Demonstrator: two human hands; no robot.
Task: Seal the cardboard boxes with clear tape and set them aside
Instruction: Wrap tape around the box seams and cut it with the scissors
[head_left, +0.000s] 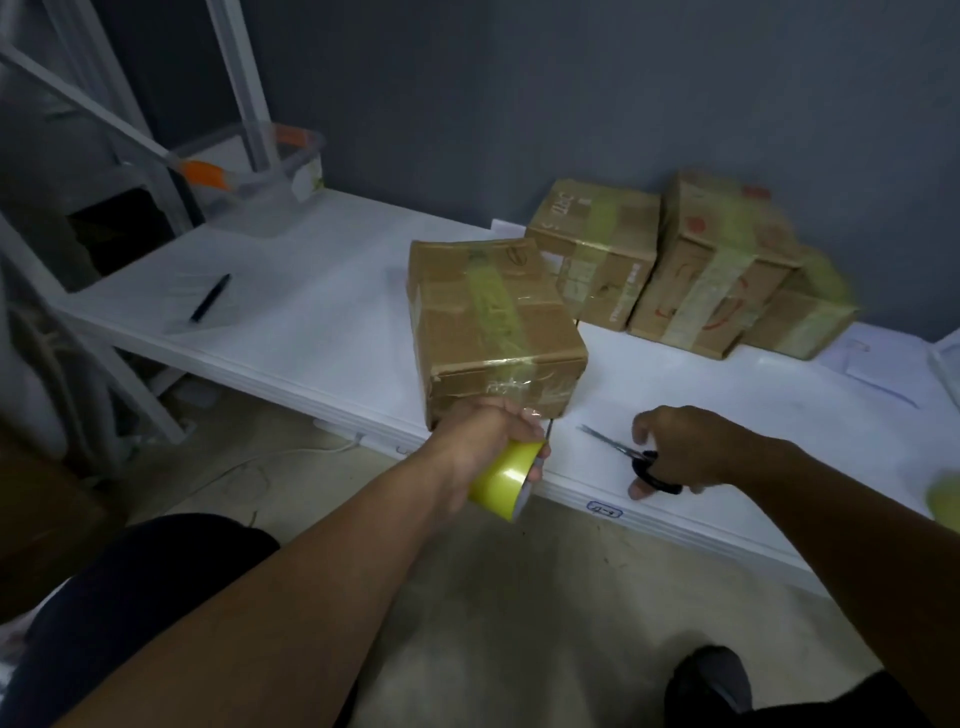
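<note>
A cardboard box (488, 322) with a strip of yellowish tape along its top stands near the front edge of the white table (322, 301). My left hand (493, 431) grips a yellowish tape roll (506, 480) just below the box's near face; a strip of tape runs from the roll up to the box. My right hand (675, 452) rests on the black handles of the scissors (628, 454) lying on the table, fingers curled over them. Three taped boxes (696, 270) stand together at the back by the wall.
A black pen (210, 297) lies on the table's left part. A clear plastic bin (260, 171) with orange clips sits at the far left corner beside a white metal frame. Sheets of paper (862, 364) lie at the right. Another yellowish tape roll (946, 501) shows at the right edge.
</note>
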